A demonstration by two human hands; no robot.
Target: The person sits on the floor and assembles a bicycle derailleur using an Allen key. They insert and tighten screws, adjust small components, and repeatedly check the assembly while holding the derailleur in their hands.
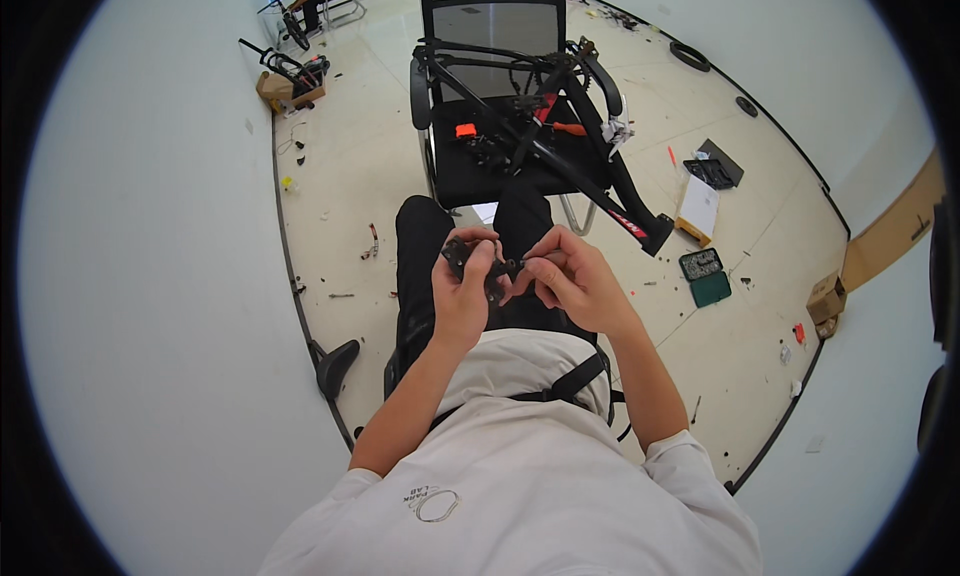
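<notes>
Tiled floor | left hand (462,294) grips black part (458,253) | right hand (572,281) pinches its edge

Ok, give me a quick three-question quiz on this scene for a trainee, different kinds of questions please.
1. True or false: the left hand holds a small black part.
2. What lies on the black chair in front of the person? A) a laptop B) a black frame with red markings C) a folded towel
3. Fill in: the open green case sits on the floor to the person's ____.

Key: 1 true. 2 B, the black frame. 3 right; the right hand meets the left hand at the part.
</notes>
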